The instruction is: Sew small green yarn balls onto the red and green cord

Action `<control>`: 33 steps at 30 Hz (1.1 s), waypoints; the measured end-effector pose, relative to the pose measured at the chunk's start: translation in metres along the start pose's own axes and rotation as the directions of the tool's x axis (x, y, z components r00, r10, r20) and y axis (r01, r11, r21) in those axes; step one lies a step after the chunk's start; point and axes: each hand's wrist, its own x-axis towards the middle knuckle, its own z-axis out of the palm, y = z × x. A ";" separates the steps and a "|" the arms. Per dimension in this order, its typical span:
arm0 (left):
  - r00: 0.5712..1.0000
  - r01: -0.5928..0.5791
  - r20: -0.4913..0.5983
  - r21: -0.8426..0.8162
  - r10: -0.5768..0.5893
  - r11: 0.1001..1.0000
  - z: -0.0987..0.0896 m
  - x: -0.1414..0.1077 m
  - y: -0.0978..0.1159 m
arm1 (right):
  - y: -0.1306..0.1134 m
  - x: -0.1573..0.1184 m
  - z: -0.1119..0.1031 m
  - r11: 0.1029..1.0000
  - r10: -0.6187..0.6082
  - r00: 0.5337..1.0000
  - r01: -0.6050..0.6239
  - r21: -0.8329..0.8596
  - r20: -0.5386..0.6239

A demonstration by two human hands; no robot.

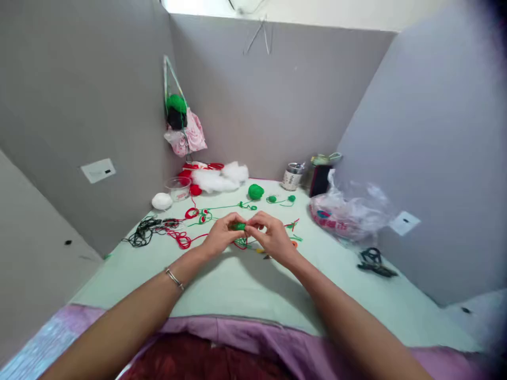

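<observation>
Both hands meet above the middle of the pale green table. My left hand (222, 232) is closed round a small green yarn piece (239, 226). My right hand (272, 236) is pinched at the right end of that piece, its fingertips close to the left ones; what exactly they grip is too small to tell. Red and green strands show just beneath the hands. Behind them lie a green yarn ball (255, 191) and two small green pieces (281, 199). Loops of red yarn (183, 240) lie left of my left hand.
Black yarn (144, 231), a white ball (162, 201), a clear cup (179, 189) and white stuffing (216, 179) lie at the left and back. A can (292, 177), plastic bag (344, 211) and black scissors (375, 262) are at the right. Grey partitions (257, 100) surround the table (237, 295).
</observation>
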 end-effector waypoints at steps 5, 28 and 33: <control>0.998 0.050 0.026 0.046 -0.051 0.998 0.002 -0.002 0.003 | -0.003 0.014 -0.039 0.944 0.203 0.903 -0.078 0.319 -0.379; 0.995 -0.050 0.099 0.338 0.018 0.940 -0.024 0.001 0.009 | 0.030 0.012 -0.093 0.736 0.417 0.869 -0.152 0.659 -0.265; 0.992 -0.101 0.105 0.330 0.070 0.938 -0.025 0.003 0.010 | 0.014 0.005 -0.014 0.821 0.315 0.890 -0.430 0.376 0.330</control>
